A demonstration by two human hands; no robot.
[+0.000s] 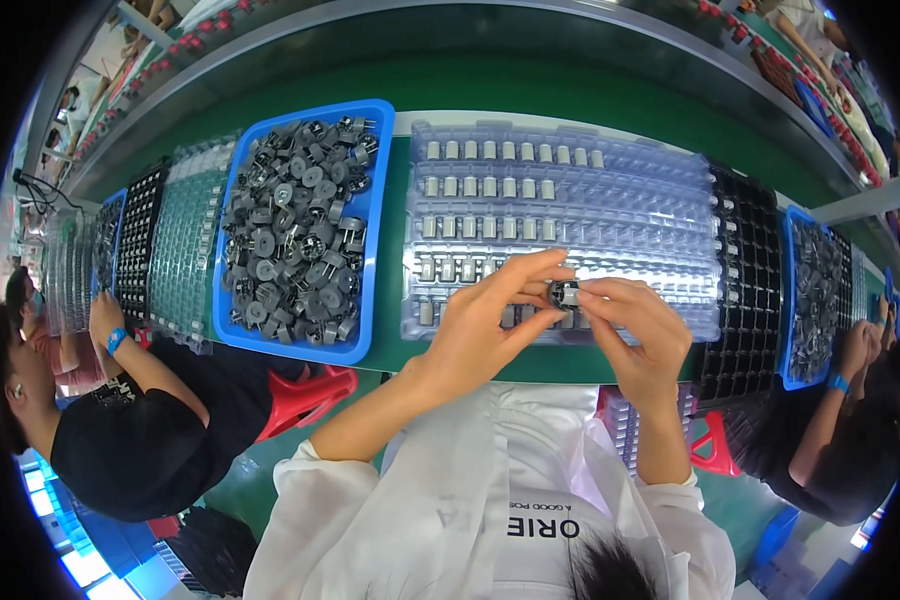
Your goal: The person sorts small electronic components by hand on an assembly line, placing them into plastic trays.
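The scene is bright, and the shadows are soft. On the clear tray [660, 235] there is white glare. At lower left, a light patch [85, 565] is almost overexposed. The small part [567, 294] shows without strong blur. The worktop [392, 260] curves, and toward the black rim details become less clear.

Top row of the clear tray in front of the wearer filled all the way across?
No, the top row's silver cylinders stop short of the clear tray's right end.
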